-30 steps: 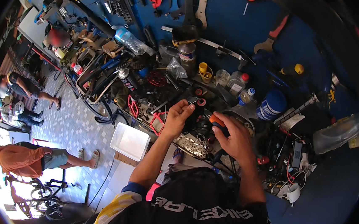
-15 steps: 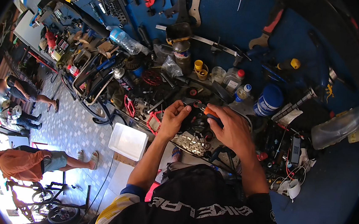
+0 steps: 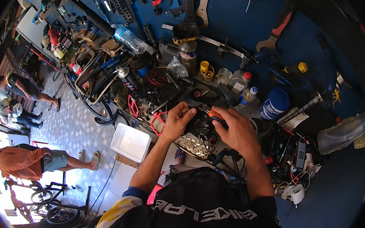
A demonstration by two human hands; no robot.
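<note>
Over the cluttered workbench, my left hand (image 3: 176,123) is closed, thumb and fingertips pinching a small dark part (image 3: 195,104) whose kind I cannot make out. Close on its right, my right hand (image 3: 240,130) wraps around a hand tool with an orange and black handle (image 3: 216,114). The tool's tip points left toward the dark part; whether they touch is too small to tell. Below both hands lies a heap of shiny metal chain pieces (image 3: 193,145). A red bicycle pedal (image 3: 157,123) sits just left of my left wrist.
A white plastic tray (image 3: 131,144) stands left of my left forearm. Beyond the hands are plastic bottles (image 3: 240,81), a blue tub (image 3: 274,103) and a spray can (image 3: 127,79). Tools hang on the blue wall (image 3: 229,14). A person in an orange shirt (image 3: 20,161) stands at the far left.
The view has shifted slightly, so the bench and wall sit a little lower and further right. My hands keep nearly the same pose, the tool still in my right hand.
</note>
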